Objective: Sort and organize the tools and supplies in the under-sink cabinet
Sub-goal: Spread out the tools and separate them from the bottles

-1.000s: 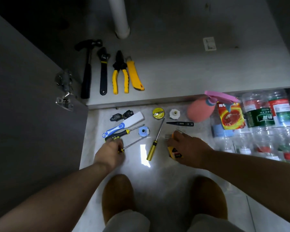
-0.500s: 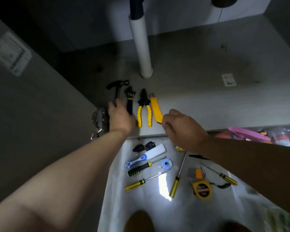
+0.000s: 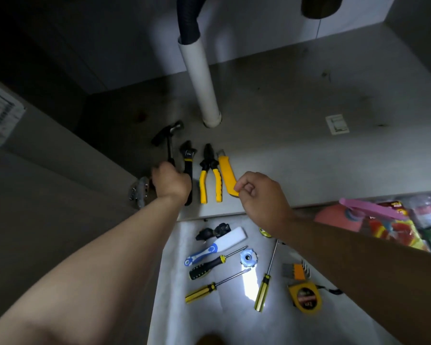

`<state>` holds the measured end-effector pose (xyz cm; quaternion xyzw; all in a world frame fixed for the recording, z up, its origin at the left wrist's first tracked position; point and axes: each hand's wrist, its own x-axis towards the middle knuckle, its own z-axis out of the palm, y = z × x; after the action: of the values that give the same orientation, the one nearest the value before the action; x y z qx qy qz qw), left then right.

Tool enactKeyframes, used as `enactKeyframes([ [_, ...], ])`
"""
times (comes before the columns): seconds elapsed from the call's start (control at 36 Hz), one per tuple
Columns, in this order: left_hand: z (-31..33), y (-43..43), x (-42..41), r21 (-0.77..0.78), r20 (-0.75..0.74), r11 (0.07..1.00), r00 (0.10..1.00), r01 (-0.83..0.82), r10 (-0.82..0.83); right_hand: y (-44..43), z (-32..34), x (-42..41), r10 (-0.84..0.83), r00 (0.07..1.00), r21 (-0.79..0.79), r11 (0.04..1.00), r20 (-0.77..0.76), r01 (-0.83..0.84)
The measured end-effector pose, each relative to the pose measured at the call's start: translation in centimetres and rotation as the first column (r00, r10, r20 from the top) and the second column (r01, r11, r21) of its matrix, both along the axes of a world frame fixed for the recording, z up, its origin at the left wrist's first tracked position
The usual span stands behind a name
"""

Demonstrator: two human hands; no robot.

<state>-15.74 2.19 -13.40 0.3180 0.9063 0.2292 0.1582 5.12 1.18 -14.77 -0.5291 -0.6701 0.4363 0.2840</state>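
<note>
Roughly a third done, by my read. Four tools lie parallel on the grey matte cabinet floor (image 3: 309, 158), by its front edge toward the front-left corner.

- Left hand (image 3: 171, 185) curls round the handle of the hammer (image 3: 169, 135), which has a dark steel head.
- Then the wrench (image 3: 188, 155) in black metal, the pliers (image 3: 210, 170) with ribbed yellow grips, and the utility knife (image 3: 225, 170) in smooth yellow plastic.
- Right hand (image 3: 261, 195) has curled fingers, thumb against forefinger at the knife's rear end. Cannot tell if it pinches the knife.

Unsorted on the glossy pale tile floor (image 3: 209, 324), below the cabinet's front edge:

- white-and-blue scraper (image 3: 214, 247)
- black-handled screwdriver (image 3: 207, 266)
- two yellow screwdrivers (image 3: 202, 292)
- blue toothed wheel (image 3: 246, 257)
- hex keys (image 3: 296, 271)
- round yellow tape measure (image 3: 305, 298)
- pink spray bottle (image 3: 334, 215), at the right edge
</note>
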Motion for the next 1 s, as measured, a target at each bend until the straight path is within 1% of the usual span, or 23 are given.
enactKeyframes([
  [0.03, 0.2, -0.5, 0.6, 0.062, 0.012, 0.998, 1.000, 0.016, -0.017, -0.1, 0.3, -0.1, -0.004, 0.999, -0.064, 0.998, -0.040, 0.001],
  [0.08, 0.7, -1.6, 2.1, 0.174, 0.026, 0.981, 0.995, 0.090, -0.096, -0.2, 1.2, -0.4, -0.003, 0.987, -0.246, 0.969, -0.162, -0.037],
  [0.14, 1.1, -2.7, 4.1, 0.293, 0.045, 0.936, 0.975, 0.196, -0.218, -0.2, 2.5, -0.7, -0.030, 0.953, -0.440, 0.891, -0.300, -0.111],
  [0.19, 1.4, -3.5, 6.3, 0.378, 0.098, 0.884, 0.938, 0.275, -0.334, 0.0, 3.4, -1.0, -0.077, 0.924, -0.543, 0.826, -0.374, -0.151],
  [0.28, 1.4, -4.4, 8.9, 0.442, 0.183, 0.844, 0.890, 0.305, -0.418, 0.4, 4.2, -0.9, -0.145, 0.889, -0.582, 0.799, -0.435, -0.154],
  [0.33, 1.4, -4.6, 10.2, 0.467, 0.203, 0.824, 0.868, 0.320, -0.453, 0.7, 4.6, -0.4, -0.189, 0.854, -0.582, 0.798, -0.485, -0.154],
  [0.36, 1.4, -4.6, 10.6, 0.465, 0.208, 0.819, 0.859, 0.335, -0.469, 0.9, 4.7, -0.1, -0.207, 0.850, -0.580, 0.803, -0.485, -0.136],
  [0.47, 1.5, -4.5, 11.9, 0.488, 0.288, 0.802, 0.804, 0.344, -0.520, 1.8, 4.1, 1.6, -0.260, 0.889, -0.551, 0.835, -0.378, 0.010],
  [0.53, 1.7, -4.3, 11.9, 0.492, 0.322, 0.807, 0.793, 0.328, -0.518, 2.1, 3.8, 2.3, -0.255, 0.901, -0.549, 0.836, -0.350, 0.023],
  [0.56, 1.9, -4.1, 11.6, 0.487, 0.316, 0.815, 0.806, 0.314, -0.500, 2.2, 3.6, 2.5, -0.258, 0.901, -0.559, 0.829, -0.348, 0.022],
  [0.58, 2.0, -3.8, 11.1, 0.472, 0.277, 0.827, 0.839, 0.305, -0.468, 2.3, 3.5, 2.8, -0.276, 0.892, -0.575, 0.818, -0.359, 0.022],
  [0.64, 1.9, -2.7, 9.7, 0.379, 0.100, 0.861, 0.910, 0.339, -0.402, 2.5, 3.1, 3.4, -0.344, 0.840, -0.624, 0.781, -0.419, 0.009],
  [0.69, 1.8, -1.3, 8.4, 0.206, -0.075, 0.890, 0.913, 0.407, -0.401, 2.6, 3.0, 4.0, -0.356, 0.812, -0.637, 0.770, -0.462, -0.025],
  [0.75, 1.6, 0.0, 7.7, 0.029, -0.152, 0.887, 0.879, 0.461, -0.452, 2.5, 2.9, 4.5, -0.340, 0.812, -0.626, 0.779, -0.475, -0.040],
  [0.81, 1.5, 0.9, 7.6, -0.108, -0.204, 0.862, 0.838, 0.495, -0.507, 2.4, 2.8, 4.9, -0.350, 0.802, -0.623, 0.782, -0.484, -0.035],
  [0.89, 1.5, 2.1, 8.0, -0.291, -0.344, 0.797, 0.720, 0.529, -0.603, 2.0, 2.7, 5.1, -0.336, 0.808, -0.604, 0.797, -0.484, -0.030],
  [0.92, 1.6, 2.5, 8.2, -0.346, -0.367, 0.777, 0.686, 0.526, -0.628, 1.8, 2.7, 5.3, -0.322, 0.815, -0.596, 0.802, -0.481, -0.035],
  [0.94, 1.7, 2.7, 8.5, -0.389, -0.367, 0.761, 0.670, 0.520, -0.645, 1.6, 2.7, 5.4, -0.313, 0.820, -0.592, 0.805, -0.479, -0.039],
  [1.0, 1.6, 2.9, 9.3, -0.426, -0.322, 0.745, 0.684, 0.513, -0.655, 1.0, 2.8, 5.6, -0.306, 0.827, -0.592, 0.805, -0.472, -0.039],
])
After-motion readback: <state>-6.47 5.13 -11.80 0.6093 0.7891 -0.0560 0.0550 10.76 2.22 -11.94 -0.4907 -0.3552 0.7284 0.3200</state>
